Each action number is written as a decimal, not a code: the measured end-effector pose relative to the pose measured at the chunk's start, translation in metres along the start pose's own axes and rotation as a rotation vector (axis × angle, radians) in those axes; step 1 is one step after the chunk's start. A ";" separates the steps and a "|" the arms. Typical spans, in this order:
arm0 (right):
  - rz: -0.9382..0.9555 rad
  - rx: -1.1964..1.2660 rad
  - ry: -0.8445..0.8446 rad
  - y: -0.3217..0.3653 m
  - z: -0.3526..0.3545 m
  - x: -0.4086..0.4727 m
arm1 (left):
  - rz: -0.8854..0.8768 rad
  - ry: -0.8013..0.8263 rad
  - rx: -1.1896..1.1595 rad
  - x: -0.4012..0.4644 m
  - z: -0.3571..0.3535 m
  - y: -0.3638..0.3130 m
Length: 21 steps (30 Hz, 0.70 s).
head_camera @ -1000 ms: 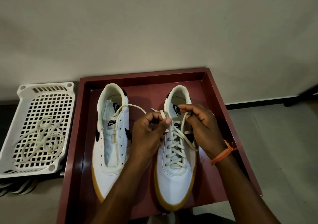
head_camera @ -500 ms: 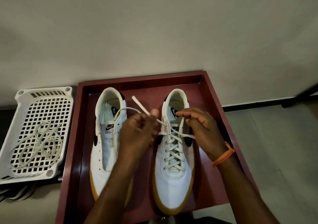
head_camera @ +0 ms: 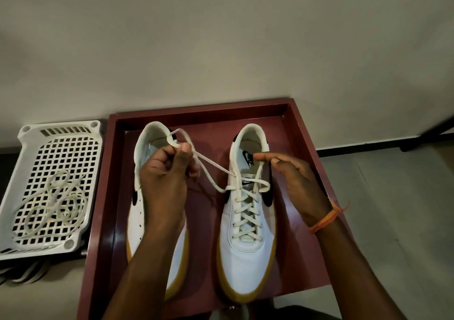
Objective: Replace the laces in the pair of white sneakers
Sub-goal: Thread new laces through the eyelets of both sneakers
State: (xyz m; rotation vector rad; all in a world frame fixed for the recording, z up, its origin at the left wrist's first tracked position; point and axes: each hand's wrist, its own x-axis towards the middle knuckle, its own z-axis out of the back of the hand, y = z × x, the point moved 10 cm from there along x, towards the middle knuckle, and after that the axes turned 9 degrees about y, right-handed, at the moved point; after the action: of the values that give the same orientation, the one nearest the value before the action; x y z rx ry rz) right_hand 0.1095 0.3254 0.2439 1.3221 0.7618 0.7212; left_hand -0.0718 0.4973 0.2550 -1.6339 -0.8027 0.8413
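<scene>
Two white sneakers with tan soles stand side by side in a dark red tray (head_camera: 201, 116). The right sneaker (head_camera: 247, 251) carries a cream lace (head_camera: 245, 211) crossed through its eyelets. My left hand (head_camera: 167, 179) is shut on one end of that lace, which runs taut from the top eyelets up and left over the left sneaker (head_camera: 152, 135). My right hand (head_camera: 294, 179) pinches the other end above the right sneaker's tongue. My left forearm covers most of the left sneaker, so its eyelets are mostly hidden.
A white perforated plastic basket (head_camera: 61, 130) sits left of the tray and holds a loose tangle of cream laces (head_camera: 52, 211). A pale wall rises behind the tray. Tiled floor lies to the right, with a dark bar (head_camera: 427, 132) at the far right.
My left hand has drawn its lace end out to the left and up, pulling a long stretch through the top eyelet. My right hand has stayed near the right sneaker's tongue.
</scene>
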 end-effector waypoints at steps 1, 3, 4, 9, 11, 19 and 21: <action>0.001 -0.001 0.001 0.000 0.000 0.000 | 0.023 0.023 0.032 -0.001 -0.004 0.004; 0.000 0.010 0.008 0.000 0.001 0.000 | 0.123 0.081 0.101 -0.005 -0.015 0.017; -0.006 0.017 0.012 -0.001 0.001 0.000 | 0.185 0.116 0.130 -0.009 -0.021 0.025; 0.007 0.001 0.017 -0.003 -0.001 0.002 | 0.219 0.226 0.333 -0.021 -0.041 0.035; 0.028 -0.027 0.013 -0.001 -0.002 0.003 | 0.174 0.188 0.368 -0.023 -0.043 0.032; 0.044 -0.230 -0.032 -0.002 -0.002 0.003 | 0.105 0.154 0.365 -0.024 -0.044 0.029; 0.048 -0.259 -0.014 0.001 -0.004 0.003 | 0.105 0.180 0.352 -0.024 -0.047 0.030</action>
State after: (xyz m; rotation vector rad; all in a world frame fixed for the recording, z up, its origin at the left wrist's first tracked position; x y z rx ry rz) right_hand 0.1079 0.3301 0.2442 1.1117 0.6038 0.8193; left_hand -0.0423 0.4477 0.2363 -1.4207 -0.4180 0.8415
